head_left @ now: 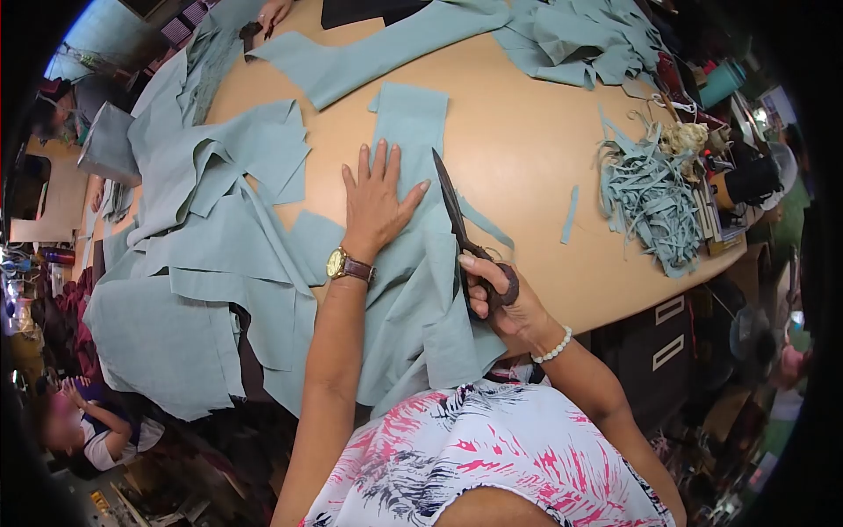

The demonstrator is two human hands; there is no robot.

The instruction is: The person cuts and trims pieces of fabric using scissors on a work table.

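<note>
- Find pale green cloth [411, 110] flat on tbl [518, 132] up top, rumpled twd body; smooth folds b4 closing blades.
- Press w/ L hand [376, 198], palm down, fingers apart; draw thumb back a bit, prob. too nr blades.
- Grip scissors [452, 206] w/ R hand [509, 303], thumb & fingers clamped on handles; run blades along cloth's R edge, low to tbl, w/ long, even closings.
- Lay narrow strip [486, 220] clear of blades, so as not to snag.
- Can't tell if blades are open or shut, or no. of layers.
- Can't see all R fingers, partly hidden by handles; nor rest of other person's hand [274, 12], cut off at top.
</note>
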